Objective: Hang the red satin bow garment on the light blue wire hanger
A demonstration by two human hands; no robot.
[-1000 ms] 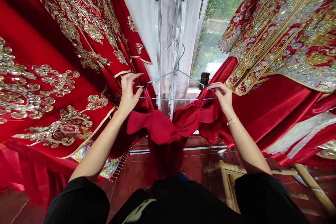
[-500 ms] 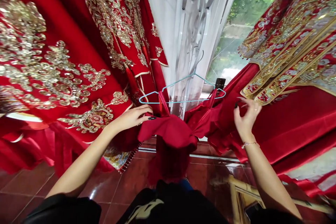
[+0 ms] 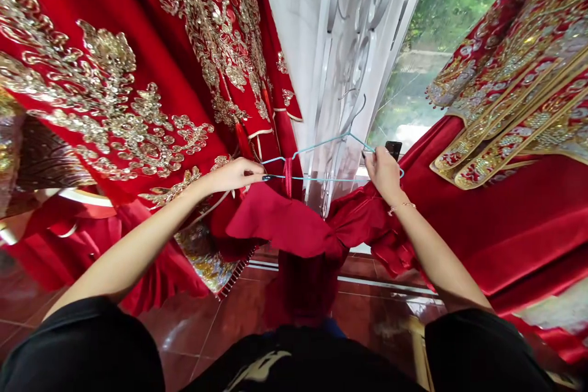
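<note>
A light blue wire hanger [image 3: 321, 179] hangs level in front of a sheer curtain, its hook tilted up and to the right. My left hand [image 3: 234, 175] reaches in from the left, fingertips pinching the hanger's left end. My right hand [image 3: 384, 174] is closed around the hanger's right arm, over the top of a red garment's shoulder. A plain red satin dress [image 3: 280, 220] droops below the bar, and its narrow strap [image 3: 288, 177] loops over the bar. The dress's lower part falls out of sight below my body.
Gold-embroidered red robes [image 3: 114, 92] hang on the left and right [image 3: 519, 92]. Behind the white curtain [image 3: 294, 30] is a window with greenery. A small black object [image 3: 394, 150] stands by the window ledge. A bamboo rack [image 3: 418, 343] stands low right on glossy red tiles [image 3: 239, 324].
My right hand, lifted away with fingers apart half a second ago, has closed on the hanger again. My left hand has risen from the red fabric to the hanger's left end.
</note>
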